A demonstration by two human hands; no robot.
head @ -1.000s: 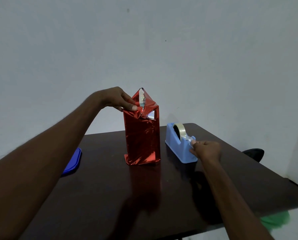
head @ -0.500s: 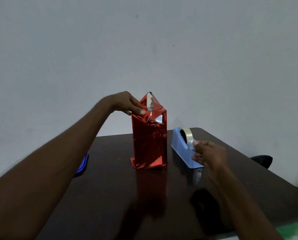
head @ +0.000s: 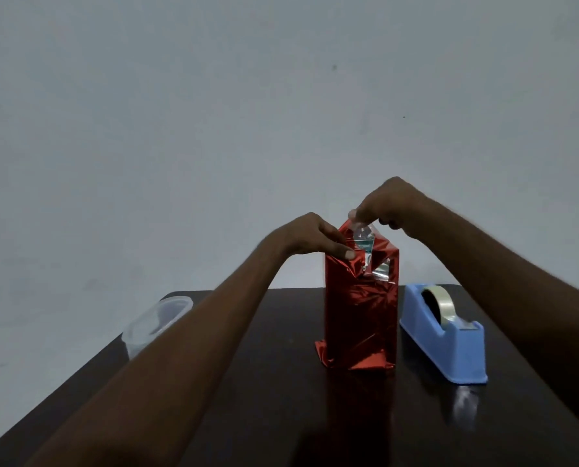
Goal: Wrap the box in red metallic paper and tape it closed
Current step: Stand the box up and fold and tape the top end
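A tall box wrapped in red metallic paper (head: 360, 318) stands upright on the dark table (head: 281, 399). Its top folds are loose, with the silver inner side showing. My left hand (head: 315, 235) pinches the paper fold at the box's top left edge. Just above the peak of the paper, my right hand (head: 387, 203) holds a short strip of clear tape (head: 355, 224) between its fingertips. To the right of the box sits a blue tape dispenser (head: 449, 345) with a roll of clear tape.
A clear plastic container (head: 153, 325) lies at the table's far left edge. A plain grey wall stands close behind the table. The table's near edge is hidden under my forearms.
My right hand has left the dispenser with a strip of tape and risen to the top of the box. My left hand stays on the fold. The view has shifted, showing the plastic container.
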